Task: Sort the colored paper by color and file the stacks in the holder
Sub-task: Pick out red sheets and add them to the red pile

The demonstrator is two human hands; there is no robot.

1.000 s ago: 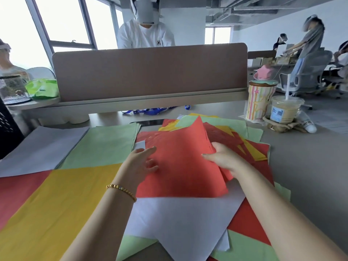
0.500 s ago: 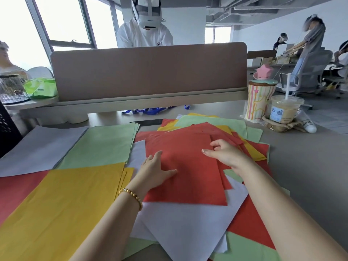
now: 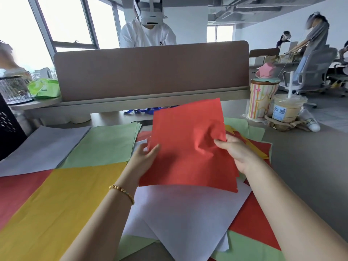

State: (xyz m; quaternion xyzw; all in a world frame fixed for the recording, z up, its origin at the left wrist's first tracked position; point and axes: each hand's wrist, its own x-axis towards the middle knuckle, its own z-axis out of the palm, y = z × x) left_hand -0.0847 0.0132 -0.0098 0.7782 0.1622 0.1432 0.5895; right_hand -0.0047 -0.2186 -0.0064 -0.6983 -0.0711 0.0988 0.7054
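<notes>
Both hands hold up a bunch of red sheets [image 3: 186, 146], tilted above the mixed pile. My left hand [image 3: 146, 157] grips its left edge, and my right hand [image 3: 235, 149] pinches its right edge, creasing the paper. Beneath lies the unsorted pile: white sheets [image 3: 188, 213], more red paper [image 3: 250, 228], green paper [image 3: 248, 249] and yellow paper [image 3: 258, 151]. Sorted stacks lie to the left: a green stack [image 3: 105, 146], a yellow stack [image 3: 56, 204], a white stack [image 3: 43, 147] and a red stack [image 3: 17, 193]. A black mesh holder [image 3: 9, 130] stands at the far left edge.
A brown desk divider [image 3: 150, 70] runs across the back, with a person in a headset behind it. At the right stand a striped cup [image 3: 261, 98] and an iced drink [image 3: 286, 108]. A mesh basket [image 3: 15, 89] and a green packet [image 3: 45, 89] sit back left.
The red sheets lay flat on the pile under my hands before. Now both hands have lifted them off the pile and tilted them upright.
</notes>
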